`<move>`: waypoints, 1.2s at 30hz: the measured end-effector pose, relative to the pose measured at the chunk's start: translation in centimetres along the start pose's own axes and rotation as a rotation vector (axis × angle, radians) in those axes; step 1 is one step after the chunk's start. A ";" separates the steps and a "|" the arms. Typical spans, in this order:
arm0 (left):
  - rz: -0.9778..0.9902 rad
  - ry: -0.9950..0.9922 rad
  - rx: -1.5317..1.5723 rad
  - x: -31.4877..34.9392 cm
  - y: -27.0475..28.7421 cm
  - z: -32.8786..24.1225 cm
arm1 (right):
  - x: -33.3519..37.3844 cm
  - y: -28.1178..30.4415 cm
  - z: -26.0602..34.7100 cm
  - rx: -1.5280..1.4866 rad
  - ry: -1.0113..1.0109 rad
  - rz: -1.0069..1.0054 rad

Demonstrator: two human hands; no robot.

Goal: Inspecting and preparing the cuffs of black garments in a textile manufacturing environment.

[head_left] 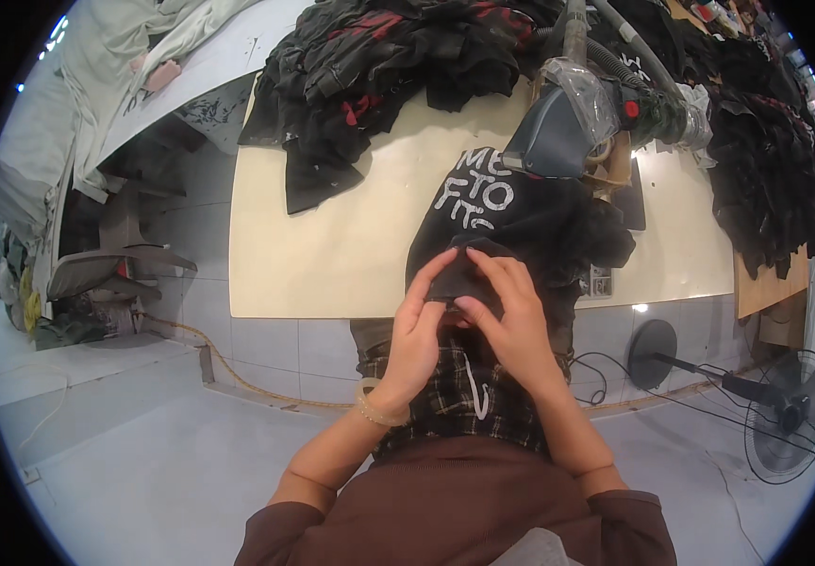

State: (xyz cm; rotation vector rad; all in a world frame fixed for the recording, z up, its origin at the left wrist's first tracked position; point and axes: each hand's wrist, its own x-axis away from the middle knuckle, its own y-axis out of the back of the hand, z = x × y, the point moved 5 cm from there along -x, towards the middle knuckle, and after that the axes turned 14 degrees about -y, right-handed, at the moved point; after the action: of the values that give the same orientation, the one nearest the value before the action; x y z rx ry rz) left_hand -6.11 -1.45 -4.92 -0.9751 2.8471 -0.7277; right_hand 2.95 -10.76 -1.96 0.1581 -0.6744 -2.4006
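A black garment [540, 231] with white lettering lies over the front of a cream tabletop [332, 255], its near end lifted toward me. My left hand [415, 325] pinches the left side of this lifted edge, with thumb and fingers closed on the cloth. Facing it, my right hand [511, 307] grips the same edge from the right, thumb below and fingers on top. The fingertips of both hands nearly meet. A dark grey machine [551, 132], wrapped partly in clear plastic, stands just beyond the garment.
Piles of black and red garments [379, 57] cover the back of the table, with another heap [766, 160] at the right. Hoses [606, 57] rise behind the machine. A pedestal fan [790, 410] lies at the lower right among cables. A grey chair [96, 269] stands left.
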 end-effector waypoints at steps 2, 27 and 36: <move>0.009 -0.076 -0.007 -0.2 0.2 -0.6 | -0.3 0.2 -0.7 0.032 -0.009 0.024; 0.200 -0.036 0.122 -5.5 -1.1 -4.2 | -3.4 3.7 -2.4 -1.095 -0.500 0.378; 0.427 -0.394 -0.410 -8.0 -3.3 -5.8 | -5.4 3.9 -2.4 -1.303 -0.506 0.487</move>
State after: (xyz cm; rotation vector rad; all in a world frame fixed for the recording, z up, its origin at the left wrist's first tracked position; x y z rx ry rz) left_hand 1.11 3.40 0.84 -0.4313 2.7356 0.0831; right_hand 10.07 -11.15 -2.36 -1.0316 0.6684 -1.9346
